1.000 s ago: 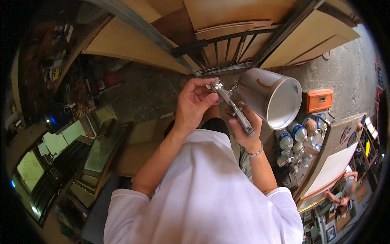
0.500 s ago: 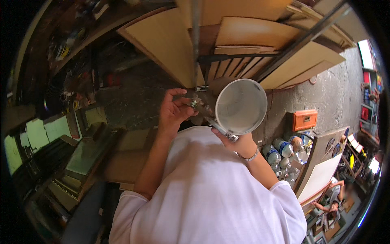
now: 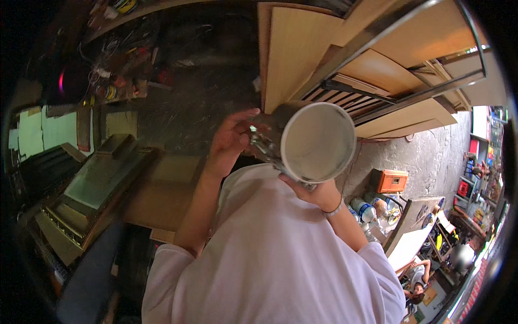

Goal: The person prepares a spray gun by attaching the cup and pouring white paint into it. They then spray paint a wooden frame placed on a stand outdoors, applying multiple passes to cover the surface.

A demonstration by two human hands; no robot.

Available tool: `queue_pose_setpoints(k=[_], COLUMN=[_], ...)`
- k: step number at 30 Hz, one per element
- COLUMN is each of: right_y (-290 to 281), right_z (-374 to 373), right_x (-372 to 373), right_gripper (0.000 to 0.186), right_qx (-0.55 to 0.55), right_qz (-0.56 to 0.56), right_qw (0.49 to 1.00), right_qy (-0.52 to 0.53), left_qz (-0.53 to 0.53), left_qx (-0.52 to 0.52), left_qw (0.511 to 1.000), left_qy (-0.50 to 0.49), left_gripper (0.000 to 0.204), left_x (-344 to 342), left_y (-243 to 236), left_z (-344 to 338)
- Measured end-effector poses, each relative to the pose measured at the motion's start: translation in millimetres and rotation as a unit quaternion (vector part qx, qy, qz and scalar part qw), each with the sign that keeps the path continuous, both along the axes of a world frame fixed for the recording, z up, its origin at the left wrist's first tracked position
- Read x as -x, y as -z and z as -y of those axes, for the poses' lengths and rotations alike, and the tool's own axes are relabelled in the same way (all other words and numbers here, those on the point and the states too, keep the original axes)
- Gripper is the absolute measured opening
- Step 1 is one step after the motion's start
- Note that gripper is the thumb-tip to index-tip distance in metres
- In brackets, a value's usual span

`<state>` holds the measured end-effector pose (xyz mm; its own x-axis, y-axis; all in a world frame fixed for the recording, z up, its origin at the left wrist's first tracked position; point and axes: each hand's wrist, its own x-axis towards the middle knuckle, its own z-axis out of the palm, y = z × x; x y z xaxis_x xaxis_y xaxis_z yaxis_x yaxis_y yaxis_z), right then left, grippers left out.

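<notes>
In front of my chest is what looks like a metal spray gun (image 3: 264, 147) with a wide round cup (image 3: 319, 141). The cup's mouth faces me, and its inside is whitish with greyish smears. My right hand (image 3: 315, 191) grips the gun below the cup, with a bracelet at the wrist. My left hand (image 3: 229, 143) has its thumb and curled fingers at the gun's shiny far end, the index finger stretched out. Blur and shade hide the exact finger contact there.
Ahead, a metal-framed rack (image 3: 372, 48) holds wooden boards (image 3: 297, 48). An orange box (image 3: 391, 181) and large plastic bottles (image 3: 364, 209) stand at right. A glass-topped wooden piece (image 3: 89, 183) lies at left. Another person (image 3: 418, 278) is at the lower right.
My view has swung left, so the rack now sits further right. The gun and cup stay between my hands, the cup tilted slightly more toward me.
</notes>
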<state>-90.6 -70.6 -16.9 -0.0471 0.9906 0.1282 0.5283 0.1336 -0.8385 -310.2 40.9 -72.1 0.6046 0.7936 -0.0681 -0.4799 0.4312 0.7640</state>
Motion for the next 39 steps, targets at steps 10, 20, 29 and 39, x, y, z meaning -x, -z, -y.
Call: queue_pose_setpoints(k=[10,20,29,39], right_y=[-24,-55,-37,-27], right_z=[9,29,51,54], right_x=[6,-1,-15,-15], right_gripper=[0.058,0.071,0.071,0.064], right_qx=[0.054,0.118,0.101,0.060], right_qz=[-0.044,-0.148,-0.145,-0.140], right_qw=[0.997,0.980,0.983,0.988], right_qy=[-0.023,0.057,0.060,0.036], left_qz=[-0.012,-0.111,-0.087,-0.020], left_qx=[-0.144,-0.389,-0.263,-0.399], left_qw=[0.987,0.913,0.954,0.916], left_qy=[0.073,0.041,0.115,0.039], left_gripper=[0.041,0.035,0.032,0.036], left_x=[29,10,11,6], left_y=[-33,-64,-73,-57], left_z=[-18,-25,-20,-29])
